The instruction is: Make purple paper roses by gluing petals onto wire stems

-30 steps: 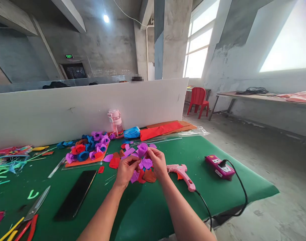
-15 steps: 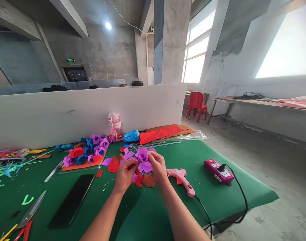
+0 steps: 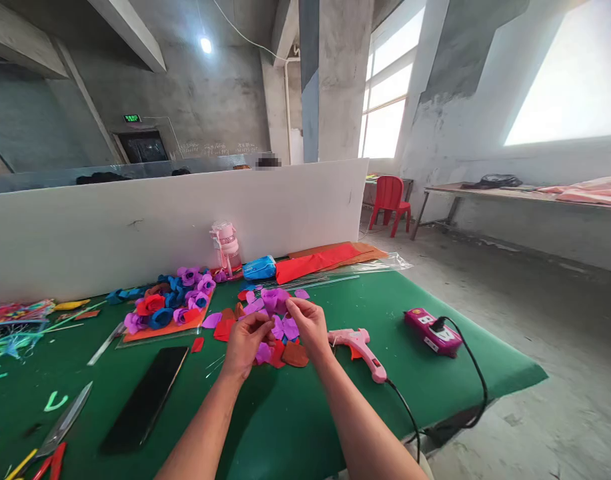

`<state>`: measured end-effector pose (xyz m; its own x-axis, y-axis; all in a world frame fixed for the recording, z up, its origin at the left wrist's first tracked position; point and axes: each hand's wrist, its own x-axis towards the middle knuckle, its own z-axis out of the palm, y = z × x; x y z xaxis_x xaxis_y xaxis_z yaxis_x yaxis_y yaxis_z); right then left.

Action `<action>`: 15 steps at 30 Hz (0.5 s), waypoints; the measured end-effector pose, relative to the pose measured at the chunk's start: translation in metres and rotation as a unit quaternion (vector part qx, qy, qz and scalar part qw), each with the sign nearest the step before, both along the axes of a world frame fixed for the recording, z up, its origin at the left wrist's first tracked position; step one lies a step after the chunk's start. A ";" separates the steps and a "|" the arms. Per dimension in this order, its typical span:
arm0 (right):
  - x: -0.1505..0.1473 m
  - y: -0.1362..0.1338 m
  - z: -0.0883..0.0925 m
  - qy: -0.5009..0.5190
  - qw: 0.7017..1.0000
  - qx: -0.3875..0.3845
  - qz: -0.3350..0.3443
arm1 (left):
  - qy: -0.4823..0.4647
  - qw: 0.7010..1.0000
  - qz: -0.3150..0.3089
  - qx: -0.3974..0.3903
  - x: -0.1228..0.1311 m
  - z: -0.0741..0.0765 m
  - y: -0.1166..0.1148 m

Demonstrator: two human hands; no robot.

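Over the middle of the green table a purple paper flower (image 3: 274, 300) is tilted so that its petals show from the side. My right hand (image 3: 308, 327) pinches it at its right edge. Just below and left, my left hand (image 3: 248, 341) is closed, thumb against fingertips; what lies between them is too small to make out. Loose purple petals (image 3: 285, 327), a red petal (image 3: 224, 329) and a brown petal (image 3: 295, 355) lie beneath and around the hands. A pink glue gun (image 3: 361, 350) rests right of my right hand.
Finished paper flowers (image 3: 178, 300) lie at the left back. A phone (image 3: 145, 399), scissors (image 3: 65, 423) and pipe cleaners (image 3: 10, 333) are to the left. A pink bottle (image 3: 227, 250) stands by the white partition (image 3: 175, 223). A corded magenta power strip (image 3: 432, 331) sits near the right edge.
The flower has turned from facing me to a side tilt, its spiral centre no longer showing. Both hands stay close together, and the whole view has shifted slightly.
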<state>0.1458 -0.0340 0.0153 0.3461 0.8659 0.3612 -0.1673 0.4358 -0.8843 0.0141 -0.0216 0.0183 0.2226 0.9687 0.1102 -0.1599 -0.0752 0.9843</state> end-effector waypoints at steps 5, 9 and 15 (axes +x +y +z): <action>-0.001 0.003 -0.003 -0.011 1.000 0.002 -0.001 | 0.003 1.000 0.003 -0.008 0.001 0.002 -0.001; -0.001 0.002 -0.002 -0.004 1.000 0.002 -0.001 | 0.005 1.000 0.004 -0.003 0.001 0.000 0.000; -0.001 0.003 -0.003 -0.003 1.000 0.005 0.009 | 0.008 1.000 -0.006 0.015 0.001 -0.002 0.002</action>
<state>0.1447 -0.0314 0.0120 0.3288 0.8681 0.3718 -0.1694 0.4415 -0.8811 0.0147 -0.0196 0.0161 0.2354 0.9624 0.1353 -0.1445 -0.1030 0.9841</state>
